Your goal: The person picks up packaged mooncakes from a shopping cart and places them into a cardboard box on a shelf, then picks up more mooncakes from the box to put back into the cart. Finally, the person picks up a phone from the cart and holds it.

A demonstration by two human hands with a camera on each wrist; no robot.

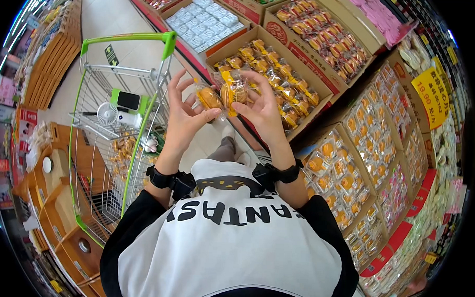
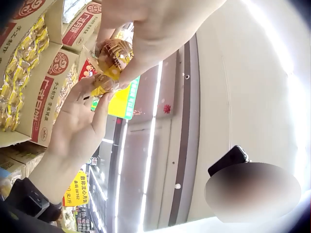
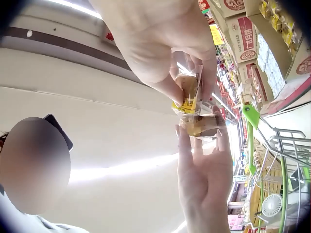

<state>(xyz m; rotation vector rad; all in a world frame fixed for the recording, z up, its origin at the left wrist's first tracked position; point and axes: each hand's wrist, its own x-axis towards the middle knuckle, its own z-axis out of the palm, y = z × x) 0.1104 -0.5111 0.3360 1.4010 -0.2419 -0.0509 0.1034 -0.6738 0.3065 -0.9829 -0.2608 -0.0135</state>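
Note:
Two mooncakes in clear-and-yellow wrappers are held up side by side before the chest. My left hand (image 1: 182, 115) pinches one mooncake (image 1: 209, 99) between thumb and fingers. The other mooncake (image 1: 233, 92) sits in the grip of my right hand (image 1: 264, 110), its thumb across the front. In the right wrist view the upper mooncake (image 3: 188, 87) is in the right hand, and the lower mooncake (image 3: 197, 125) lies between the left thumb and fingers. The two wrappers overlap in this view. Beyond the hands stands an open carton (image 1: 323, 94) of similar yellow-wrapped mooncakes.
A green-and-silver shopping cart (image 1: 169, 45) stands at the left, with a phone (image 1: 128, 100), a small white fan (image 1: 107, 113) and bagged goods in it. More cartons line the display ahead. Packaged pastries (image 1: 331, 162) fill the bins at right, below a yellow price sign (image 1: 430, 97).

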